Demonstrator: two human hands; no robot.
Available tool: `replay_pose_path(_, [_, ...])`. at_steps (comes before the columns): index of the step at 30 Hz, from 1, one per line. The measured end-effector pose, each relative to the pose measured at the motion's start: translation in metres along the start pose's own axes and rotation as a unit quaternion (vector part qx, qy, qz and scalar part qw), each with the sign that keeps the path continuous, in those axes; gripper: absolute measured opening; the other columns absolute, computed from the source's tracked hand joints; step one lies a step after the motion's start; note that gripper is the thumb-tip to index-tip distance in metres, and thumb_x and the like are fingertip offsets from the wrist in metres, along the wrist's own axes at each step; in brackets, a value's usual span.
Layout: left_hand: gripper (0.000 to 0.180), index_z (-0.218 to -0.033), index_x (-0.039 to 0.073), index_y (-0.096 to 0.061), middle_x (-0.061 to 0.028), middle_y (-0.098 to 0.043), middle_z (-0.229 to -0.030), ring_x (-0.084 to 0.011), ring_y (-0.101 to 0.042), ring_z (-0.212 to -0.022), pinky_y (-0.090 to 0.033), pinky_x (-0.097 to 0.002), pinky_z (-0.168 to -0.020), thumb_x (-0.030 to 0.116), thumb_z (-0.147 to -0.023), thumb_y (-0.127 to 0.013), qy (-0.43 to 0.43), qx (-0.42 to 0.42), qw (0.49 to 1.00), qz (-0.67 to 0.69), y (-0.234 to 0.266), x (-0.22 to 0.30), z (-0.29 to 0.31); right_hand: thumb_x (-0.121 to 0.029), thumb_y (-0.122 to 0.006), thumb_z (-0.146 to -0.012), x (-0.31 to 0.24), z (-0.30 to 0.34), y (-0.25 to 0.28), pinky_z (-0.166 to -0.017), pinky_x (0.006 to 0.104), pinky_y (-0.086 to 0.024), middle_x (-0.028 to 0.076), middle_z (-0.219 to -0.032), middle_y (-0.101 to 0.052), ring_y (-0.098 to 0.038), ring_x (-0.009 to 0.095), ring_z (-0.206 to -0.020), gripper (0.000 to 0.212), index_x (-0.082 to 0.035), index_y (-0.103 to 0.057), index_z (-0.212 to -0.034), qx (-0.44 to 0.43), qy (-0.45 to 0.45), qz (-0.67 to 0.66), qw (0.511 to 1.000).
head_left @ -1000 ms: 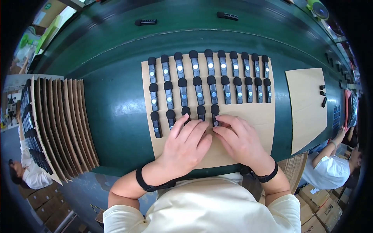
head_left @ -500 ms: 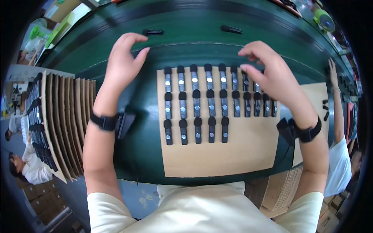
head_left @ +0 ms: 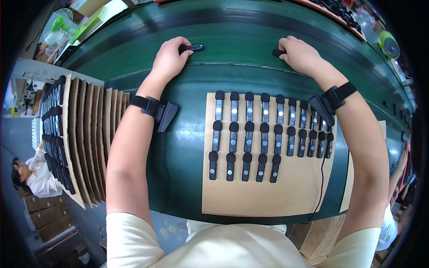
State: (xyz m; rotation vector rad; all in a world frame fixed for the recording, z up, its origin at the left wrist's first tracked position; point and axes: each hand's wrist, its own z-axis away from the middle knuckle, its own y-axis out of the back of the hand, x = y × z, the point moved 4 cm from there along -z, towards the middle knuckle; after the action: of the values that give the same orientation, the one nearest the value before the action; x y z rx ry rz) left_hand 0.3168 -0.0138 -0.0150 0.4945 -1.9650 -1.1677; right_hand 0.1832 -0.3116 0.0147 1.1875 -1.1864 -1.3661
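At the far side of the green work surface, my left hand (head_left: 171, 58) is closed, thumb and fingers pinching a small black clip-on microphone (head_left: 195, 48) whose flat body sticks out to the right. My right hand (head_left: 301, 56) grips another small black microphone (head_left: 278, 52); only its rounded foam tip shows, the rest hidden by the fingers. Between my forearms lies a cardboard sheet (head_left: 263, 198) bearing rows of similar microphones (head_left: 233, 136), foam tips pointing away from me. Its nearest row is shorter, filling just the left part.
Upright cardboard sheets (head_left: 85, 143) stand on the left, the outermost carrying more microphones. Another cardboard sheet (head_left: 346, 181) lies partly under my right forearm. A co-worker (head_left: 38, 172) is at the left, and another person's arm (head_left: 395, 178) shows at the right. A green fan (head_left: 388, 44) stands far right.
Both hands have reached farther out and closed on the two microphones, which lay loose on the green surface before. The whole view has shifted, so the sheet appears lower and to the right.
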Motion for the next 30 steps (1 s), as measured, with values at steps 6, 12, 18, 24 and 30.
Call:
replay_pose_path(6, [0.021, -0.101, 0.003, -0.064, -0.0134, -0.068, -0.099, -0.0283, -0.065, -0.093, -0.051, -0.0347, -0.086, 0.011, -0.083, -0.07, -0.02, 0.048, 0.993, 0.107, 0.03, 0.063, 0.044, -0.009, -0.067, -0.089, -0.03, 0.049, 0.034, -0.079, 0.0322, -0.048, 0.009, -0.092, -0.061, -0.06, 0.022, -0.089, 0.02, -0.001, -0.054, -0.102, 0.043, 0.078, -0.221, 0.971])
replay_pose_path(12, [0.022, -0.101, 0.002, -0.064, -0.0092, -0.067, -0.099, -0.0197, -0.064, -0.095, -0.05, -0.0311, -0.087, 0.002, -0.08, -0.071, -0.045, 0.057, 0.95, 0.304, 0.047, 0.137, 0.13, -0.004, -0.07, -0.084, -0.072, 0.161, 0.052, -0.079, 0.0246, -0.044, 0.003, -0.094, -0.057, -0.054, 0.012, -0.088, 0.022, -0.001, -0.056, -0.101, 0.1, 0.078, -0.468, 0.874])
replay_pose_path(18, [0.029, -0.106, 0.0, -0.063, -0.0075, -0.067, -0.102, -0.0167, -0.063, -0.098, -0.049, -0.0306, -0.09, -0.005, -0.079, -0.072, 0.0, -0.006, 0.857, 0.515, 0.045, 0.181, 0.187, -0.001, -0.073, -0.081, -0.084, 0.241, 0.032, -0.08, 0.0241, -0.045, 0.006, -0.099, -0.058, -0.056, 0.013, -0.089, 0.026, 0.0, -0.059, -0.103, 0.145, 0.041, -0.573, 0.805])
replay_pose_path(24, [0.031, -0.107, -0.001, -0.062, -0.0089, -0.067, -0.104, -0.0165, -0.063, -0.099, -0.047, -0.0321, -0.096, -0.01, -0.078, -0.071, 0.013, -0.044, 0.844, 0.534, 0.034, 0.2, 0.208, 0.0, -0.075, -0.079, -0.081, 0.258, -0.003, -0.078, 0.025, -0.046, 0.008, -0.1, -0.059, -0.057, 0.014, -0.088, 0.028, 0.0, -0.061, -0.104, 0.145, -0.003, -0.656, 0.741])
replay_pose_path(30, [0.031, -0.105, -0.001, -0.062, -0.01, -0.068, -0.101, -0.0193, -0.065, -0.098, -0.046, -0.0386, -0.1, -0.011, -0.077, -0.072, -0.049, -0.053, 0.864, 0.499, 0.026, 0.197, 0.212, 0.001, -0.076, -0.078, -0.079, 0.264, -0.007, -0.076, 0.0264, -0.045, 0.009, -0.096, -0.06, -0.057, 0.016, -0.085, 0.029, 0.0, -0.062, -0.104, 0.159, 0.086, -0.61, 0.772])
